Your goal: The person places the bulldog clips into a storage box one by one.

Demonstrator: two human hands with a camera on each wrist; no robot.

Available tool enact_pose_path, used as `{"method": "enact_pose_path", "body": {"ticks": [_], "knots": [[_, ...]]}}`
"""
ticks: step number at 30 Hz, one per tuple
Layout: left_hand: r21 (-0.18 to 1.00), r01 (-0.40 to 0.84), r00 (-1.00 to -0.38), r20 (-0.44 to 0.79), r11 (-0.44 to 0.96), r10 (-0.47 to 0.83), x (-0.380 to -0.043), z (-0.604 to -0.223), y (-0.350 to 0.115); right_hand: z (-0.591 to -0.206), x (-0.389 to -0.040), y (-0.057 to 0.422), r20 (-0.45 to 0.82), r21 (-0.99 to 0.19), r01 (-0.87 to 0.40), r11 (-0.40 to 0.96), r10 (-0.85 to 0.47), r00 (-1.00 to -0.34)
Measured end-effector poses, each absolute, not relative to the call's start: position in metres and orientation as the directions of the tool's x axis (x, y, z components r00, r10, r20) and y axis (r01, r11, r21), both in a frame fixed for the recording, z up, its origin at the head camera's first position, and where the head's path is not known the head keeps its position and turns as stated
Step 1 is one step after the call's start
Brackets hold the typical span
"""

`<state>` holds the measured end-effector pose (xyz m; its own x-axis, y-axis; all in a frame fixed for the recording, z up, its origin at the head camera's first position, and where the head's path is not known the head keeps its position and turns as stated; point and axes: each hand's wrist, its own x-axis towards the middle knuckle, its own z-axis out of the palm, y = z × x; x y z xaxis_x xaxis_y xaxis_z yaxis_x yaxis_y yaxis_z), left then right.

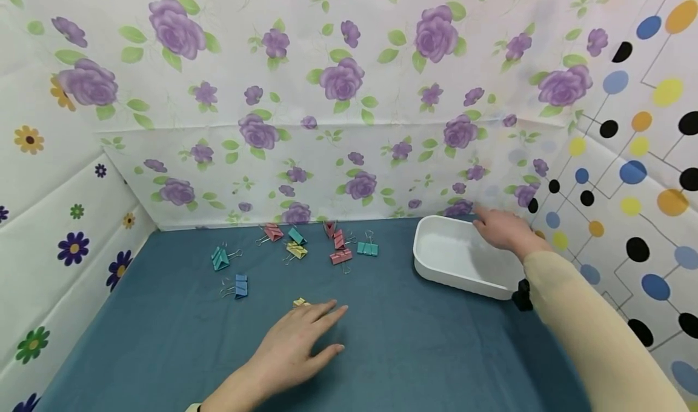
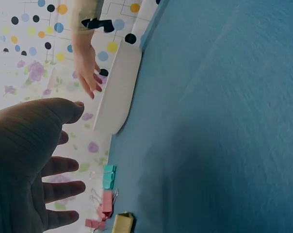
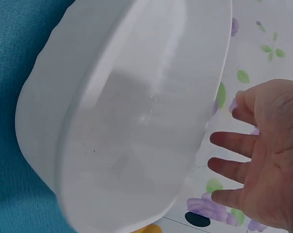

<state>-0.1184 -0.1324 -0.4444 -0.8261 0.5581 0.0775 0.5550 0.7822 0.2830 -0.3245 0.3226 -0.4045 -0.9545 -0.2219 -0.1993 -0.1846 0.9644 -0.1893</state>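
Stretching over a blue desk [image 1: 414, 351], left hand [image 1: 291, 345] with fingers spread near a yellow clip [image 1: 300, 302] at lower centre, right hand [image 1: 500, 226] with fingers extended by a white tray [image 1: 449, 248] at right, flowered wall [image 1: 382, 97] above, dotted wall [image 1: 621, 157] far right

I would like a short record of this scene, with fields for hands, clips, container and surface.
Left hand: holds nothing, partly hides a yellow clip in the head view
Right hand: holds nothing, near far rim of white tray
Clips: four red, three teal, two yellow, one blue
Container: white tray, right of the clips
Surface: blue cloth, under clips and tray
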Motion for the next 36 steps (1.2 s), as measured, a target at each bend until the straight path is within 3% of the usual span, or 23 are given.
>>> {"method": "enact_pose_path", "body": {"ticks": [10,22,36], "knots": [[0.313,0.556,-0.820,0.052,0.770,0.570,-0.118,-0.457,-0.127,-0.411,-0.330,0.327,-0.248,-0.225,-0.159,0.961,-0.214,-0.945],[0.334,0.529,-0.833,0.026,0.780,0.553,-0.116,-0.462,-0.127,-0.416,-0.333,0.336,-0.217,-0.274,-0.184,0.944,-0.247,-0.944],[0.330,0.511,-0.844,0.017,0.794,0.536,-0.116,-0.465,-0.129,-0.416,-0.323,0.341,-0.266,-0.247,-0.181,0.952,-0.246,-0.932]]}}
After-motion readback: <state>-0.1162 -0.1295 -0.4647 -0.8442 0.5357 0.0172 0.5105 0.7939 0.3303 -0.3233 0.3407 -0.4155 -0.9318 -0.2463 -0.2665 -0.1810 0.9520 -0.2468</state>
